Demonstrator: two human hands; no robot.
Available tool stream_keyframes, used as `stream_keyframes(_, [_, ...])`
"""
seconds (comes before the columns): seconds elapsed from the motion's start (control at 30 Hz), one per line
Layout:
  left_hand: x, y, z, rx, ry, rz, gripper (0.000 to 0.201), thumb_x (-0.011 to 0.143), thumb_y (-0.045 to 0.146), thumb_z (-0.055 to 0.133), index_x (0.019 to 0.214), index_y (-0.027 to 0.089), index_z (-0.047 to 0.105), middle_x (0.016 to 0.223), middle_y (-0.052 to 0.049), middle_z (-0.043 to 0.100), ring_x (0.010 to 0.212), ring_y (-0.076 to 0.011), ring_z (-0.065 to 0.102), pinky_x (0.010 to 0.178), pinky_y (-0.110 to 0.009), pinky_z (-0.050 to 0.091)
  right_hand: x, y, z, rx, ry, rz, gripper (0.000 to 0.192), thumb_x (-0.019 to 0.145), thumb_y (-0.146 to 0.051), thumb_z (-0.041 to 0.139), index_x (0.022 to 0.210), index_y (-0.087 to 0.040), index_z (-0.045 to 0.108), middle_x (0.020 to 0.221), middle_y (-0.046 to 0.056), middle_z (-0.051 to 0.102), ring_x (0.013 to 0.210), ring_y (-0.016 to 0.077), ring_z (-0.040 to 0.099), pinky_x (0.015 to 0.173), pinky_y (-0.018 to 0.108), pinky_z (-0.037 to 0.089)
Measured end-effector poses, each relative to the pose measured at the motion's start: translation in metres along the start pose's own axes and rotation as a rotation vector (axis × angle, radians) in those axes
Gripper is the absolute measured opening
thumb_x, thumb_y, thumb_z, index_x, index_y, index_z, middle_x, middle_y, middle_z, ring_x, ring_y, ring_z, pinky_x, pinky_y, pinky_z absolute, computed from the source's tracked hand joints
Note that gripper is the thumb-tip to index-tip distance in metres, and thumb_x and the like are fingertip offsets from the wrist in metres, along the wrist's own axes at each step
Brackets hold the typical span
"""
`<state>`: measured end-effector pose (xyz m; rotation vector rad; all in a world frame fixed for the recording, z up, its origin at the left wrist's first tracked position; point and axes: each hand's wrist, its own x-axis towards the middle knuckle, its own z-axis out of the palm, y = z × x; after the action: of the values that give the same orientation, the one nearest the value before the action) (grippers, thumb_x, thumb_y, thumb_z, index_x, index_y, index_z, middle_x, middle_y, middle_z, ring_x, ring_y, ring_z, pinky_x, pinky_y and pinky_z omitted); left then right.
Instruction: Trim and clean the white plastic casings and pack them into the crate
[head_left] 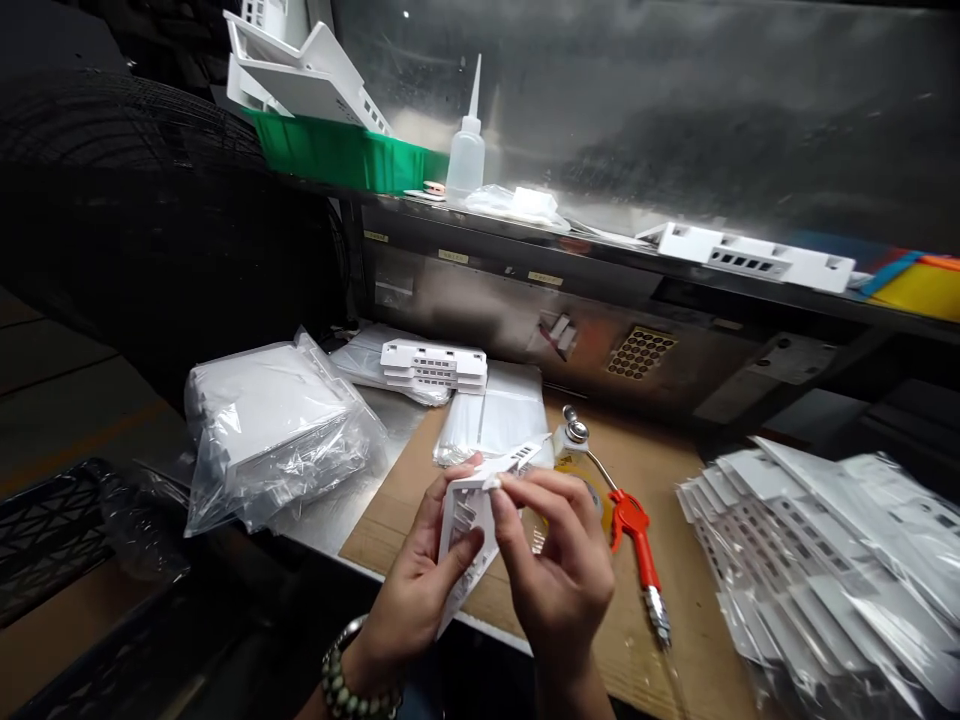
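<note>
A white plastic housing [466, 515] with slots along one face is tilted up over the cardboard. My left hand [420, 575] grips it from the left side, thumb across its inner face. On the upper right edge of the housing, my right hand [559, 550] pinches with thumb and forefinger. Something small and white [492, 482] shows at those fingertips; whether it is a separate piece or the housing's corner I cannot tell. Just right of the hands lies a red air blow gun [631, 515]. A bottle with a metal top [574, 430] stands behind my right hand.
Bagged white housings [817, 560] are stacked at right, and a bagged white pile [270, 410] lies at left. Flat plastic bags [499, 405] and another housing [435, 366] are behind. The shelf holds a green bin [337, 152] and a squeeze bottle [466, 160].
</note>
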<state>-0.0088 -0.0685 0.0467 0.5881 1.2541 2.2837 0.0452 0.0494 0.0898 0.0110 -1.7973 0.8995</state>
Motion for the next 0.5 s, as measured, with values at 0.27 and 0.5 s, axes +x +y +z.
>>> stream_keyframes(0.27, [0.0002,-0.0044,0.0025,0.129,0.004,0.053,0.045,0.1,0.034,0.066,0.141,0.049,0.055,0.161,0.008,0.049,0.153,-0.0211,0.037,0.126,-0.034,0.029,0.0024,0.0029,-0.0027,-0.057,0.029,-0.035,0.027,0.089,-0.002,0.073,0.11,-0.02,0.075,0.1,0.003,0.067,0.092,0.0151,0.067,0.081,0.03,0.058])
stream_keyframes(0.5, [0.0032,-0.0092,0.0064,0.087,-0.004,0.033,0.046,0.1,0.034,0.066,0.141,0.05,0.054,0.16,0.008,0.05,0.153,-0.0207,0.037,0.126,-0.033,0.029,0.0031,0.0037,-0.0023,-0.128,0.057,-0.074,0.026,0.089,-0.003,0.073,0.109,-0.02,0.075,0.098,0.003,0.068,0.09,0.0144,0.068,0.082,0.028,0.058])
